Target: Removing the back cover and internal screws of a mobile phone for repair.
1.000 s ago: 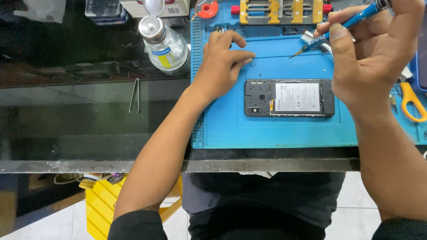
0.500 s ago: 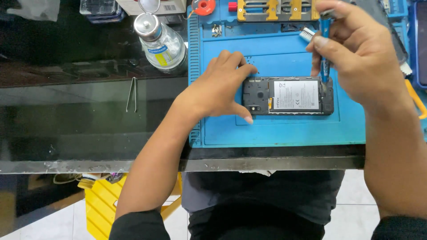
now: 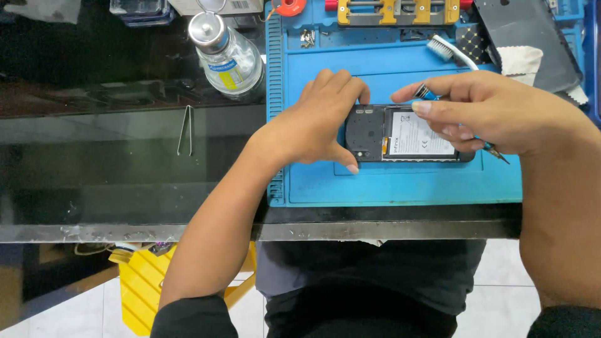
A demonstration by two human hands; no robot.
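Fingers (image 3: 338,84) of the left hand (image 3: 313,122) are being pressed down together along the far edge of the opened phone (image 3: 407,134), while the thumb is being set against its near edge, so that the left end of the phone is being clamped between them. Fingertips (image 3: 426,106) of the right hand (image 3: 494,109) are being closed around a blue screwdriver (image 3: 427,94); its blue handle is being shown just past the index finger, and its dark tip is being seen poking out beyond the palm on the right. The right hand is being held over the right half of the phone, touching it or just above it; which cannot be told.

The phone is being kept flat, back cover off and battery showing, in the middle of the blue work mat (image 3: 388,184). A toothbrush (image 3: 447,50) and a clamp fixture with yellow blocks (image 3: 400,9) are being left at the mat's far edge. Beside the mat, on the dark glass table (image 3: 125,181), a clear bottle with a metal cap (image 3: 228,56) is being left standing, with metal tweezers (image 3: 184,130) lying nearer, well apart from the hands.
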